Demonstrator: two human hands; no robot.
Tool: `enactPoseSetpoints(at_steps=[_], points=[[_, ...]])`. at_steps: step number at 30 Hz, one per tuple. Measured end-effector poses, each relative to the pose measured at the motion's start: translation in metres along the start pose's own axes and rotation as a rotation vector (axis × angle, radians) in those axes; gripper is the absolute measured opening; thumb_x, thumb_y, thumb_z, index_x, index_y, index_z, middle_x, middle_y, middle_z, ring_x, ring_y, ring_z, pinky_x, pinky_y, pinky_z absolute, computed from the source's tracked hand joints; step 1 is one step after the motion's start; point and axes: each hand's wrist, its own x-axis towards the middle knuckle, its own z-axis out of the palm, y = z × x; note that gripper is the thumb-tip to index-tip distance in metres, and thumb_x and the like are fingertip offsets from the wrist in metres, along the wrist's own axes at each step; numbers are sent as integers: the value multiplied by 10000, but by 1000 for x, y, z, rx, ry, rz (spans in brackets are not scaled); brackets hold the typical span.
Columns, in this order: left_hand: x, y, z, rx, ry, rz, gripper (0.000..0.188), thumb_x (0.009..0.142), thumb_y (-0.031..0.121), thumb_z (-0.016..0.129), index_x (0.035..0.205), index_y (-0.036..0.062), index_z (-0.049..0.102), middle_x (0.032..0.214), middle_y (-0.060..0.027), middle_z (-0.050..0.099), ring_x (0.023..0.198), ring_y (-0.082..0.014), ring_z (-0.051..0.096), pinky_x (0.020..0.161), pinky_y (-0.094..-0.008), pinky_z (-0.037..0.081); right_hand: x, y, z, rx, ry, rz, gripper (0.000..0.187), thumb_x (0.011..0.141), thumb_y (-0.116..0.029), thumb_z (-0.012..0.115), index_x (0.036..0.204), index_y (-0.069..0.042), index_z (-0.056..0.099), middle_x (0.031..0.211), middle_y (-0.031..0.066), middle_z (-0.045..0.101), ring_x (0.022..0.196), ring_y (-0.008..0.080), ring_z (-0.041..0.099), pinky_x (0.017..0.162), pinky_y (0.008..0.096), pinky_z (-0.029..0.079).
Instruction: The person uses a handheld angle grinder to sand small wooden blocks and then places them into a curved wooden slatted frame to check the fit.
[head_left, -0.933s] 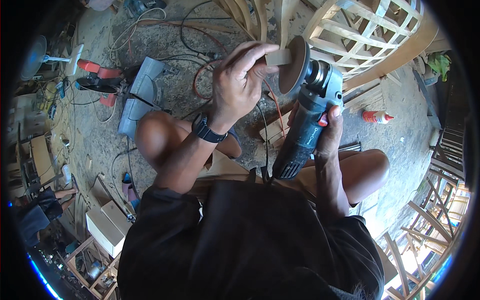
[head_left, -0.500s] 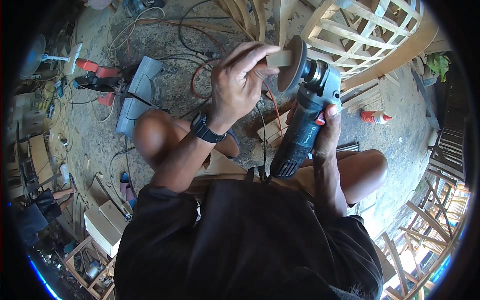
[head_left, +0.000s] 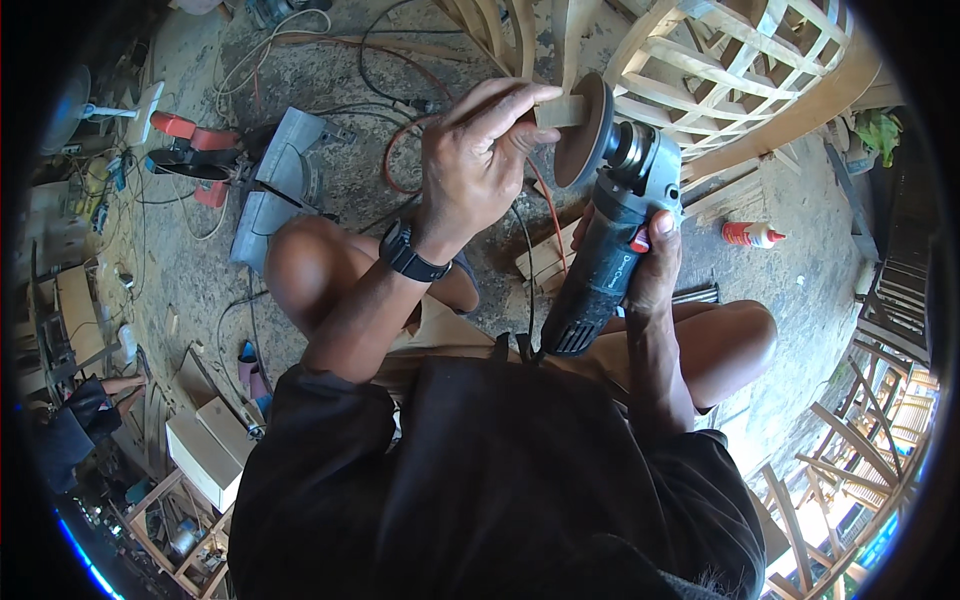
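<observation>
My right hand (head_left: 655,265) is wrapped round the dark body of an angle grinder (head_left: 590,290), the thumb beside its red switch. A round sanding disc (head_left: 585,135) sits at the tool's head, its face turned left. Between the thumb and fingers of my left hand (head_left: 480,150) is a small wooden block (head_left: 563,111). The block's right end meets the face of the disc. A dark watch is on my left wrist. The grinder's cord runs down behind its lower end.
A mitre saw (head_left: 265,190) stands on the floor at left, with cables (head_left: 385,110) around it. A curved wooden lattice frame (head_left: 720,70) is at upper right. A red and white glue bottle (head_left: 752,235) lies to the right. Another person (head_left: 85,420) is at far left.
The grinder and both hands stay nearly where they were. The block has shifted very slightly against the disc. At far left the other person's arm has moved a little.
</observation>
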Motion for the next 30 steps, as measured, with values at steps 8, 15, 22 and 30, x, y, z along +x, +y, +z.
enactPoseSetpoints(at_steps=[8, 15, 22, 30], points=[[-2, 2, 0, -33, -17, -26, 404, 839, -150, 642, 1188, 45, 705, 1077, -122, 691, 878, -205, 750, 737, -275, 622, 0, -3, -1, -10, 10, 6, 880, 850, -744, 596, 1196, 65, 574, 929, 169, 665, 735, 239, 692, 641, 352, 594], [-4, 1, 3, -28, 17, -53, 301, 850, 29, 764, 1149, 36, 734, 1063, -108, 713, 707, -118, 637, 627, -255, 517, -1, -3, -1, -17, 16, 8, 873, 852, -740, 594, 1194, 63, 574, 922, 170, 665, 737, 238, 692, 643, 350, 593], [-5, 4, 2, -31, -21, -61, 282, 880, 10, 712, 1161, 35, 722, 1081, -110, 709, 769, -149, 679, 670, -265, 555, -2, -1, -4, -26, 33, 23, 876, 860, -739, 585, 1207, 66, 569, 919, 175, 669, 745, 241, 693, 650, 353, 591], [3, -12, -1, -2, 22, -9, 283, 913, 56, 709, 1193, 20, 692, 1093, -111, 691, 943, -173, 720, 761, -274, 605, -2, -3, -3, 88, 13, -28, 847, 879, -699, 593, 1212, 79, 566, 925, 179, 672, 738, 249, 689, 653, 350, 587]])
